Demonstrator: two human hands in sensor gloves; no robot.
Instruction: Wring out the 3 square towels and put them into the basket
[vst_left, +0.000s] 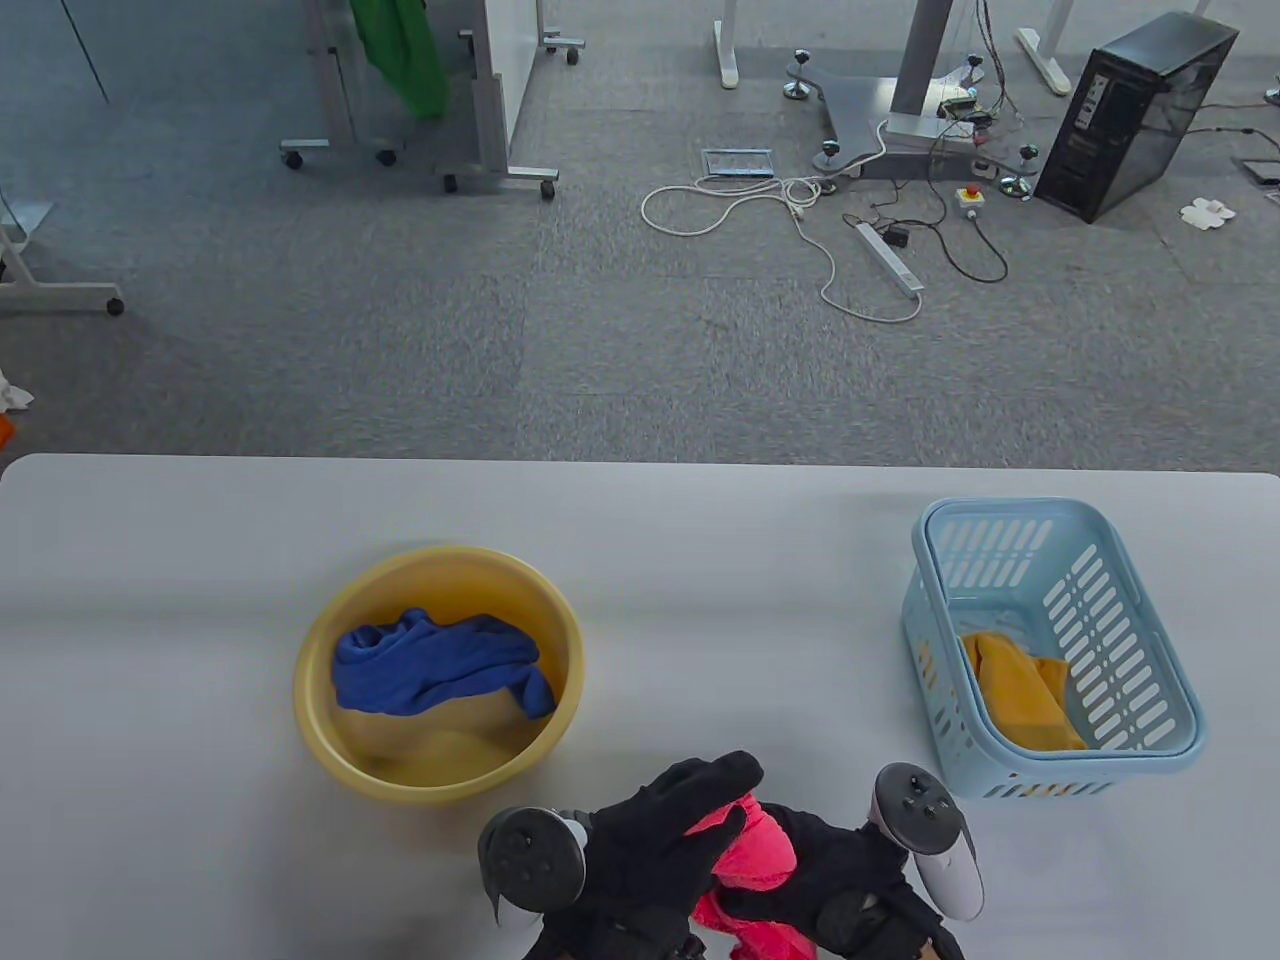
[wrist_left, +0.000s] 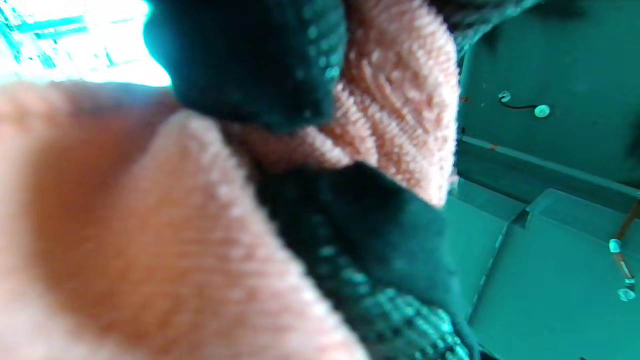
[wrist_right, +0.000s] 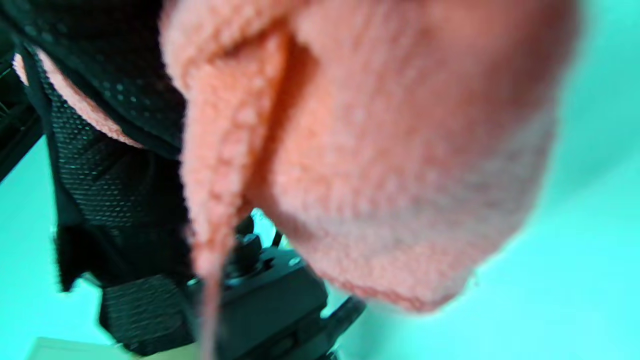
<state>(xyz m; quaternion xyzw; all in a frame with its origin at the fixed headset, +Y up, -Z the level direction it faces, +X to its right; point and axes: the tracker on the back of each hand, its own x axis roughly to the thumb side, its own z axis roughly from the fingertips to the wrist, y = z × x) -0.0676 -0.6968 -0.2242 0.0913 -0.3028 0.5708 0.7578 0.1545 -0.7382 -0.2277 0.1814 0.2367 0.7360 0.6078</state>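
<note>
A pink towel (vst_left: 755, 860) is bunched between both gloved hands at the table's front edge. My left hand (vst_left: 670, 830) wraps its fingers over the towel's left end, and my right hand (vst_left: 850, 885) grips the right end. Both wrist views are filled with the pink towel (wrist_left: 150, 240) (wrist_right: 380, 150) and black glove fabric (wrist_left: 380, 250). A blue towel (vst_left: 440, 665) lies crumpled in the yellow basin (vst_left: 330, 640). An orange towel (vst_left: 1020, 690) lies inside the light blue basket (vst_left: 1130, 620) at the right.
The basin sits left of centre and the basket near the table's right side, with bare white tabletop (vst_left: 740, 610) between them. Beyond the far edge is grey carpet with cables, a power strip (vst_left: 890, 258) and a computer tower (vst_left: 1135, 115).
</note>
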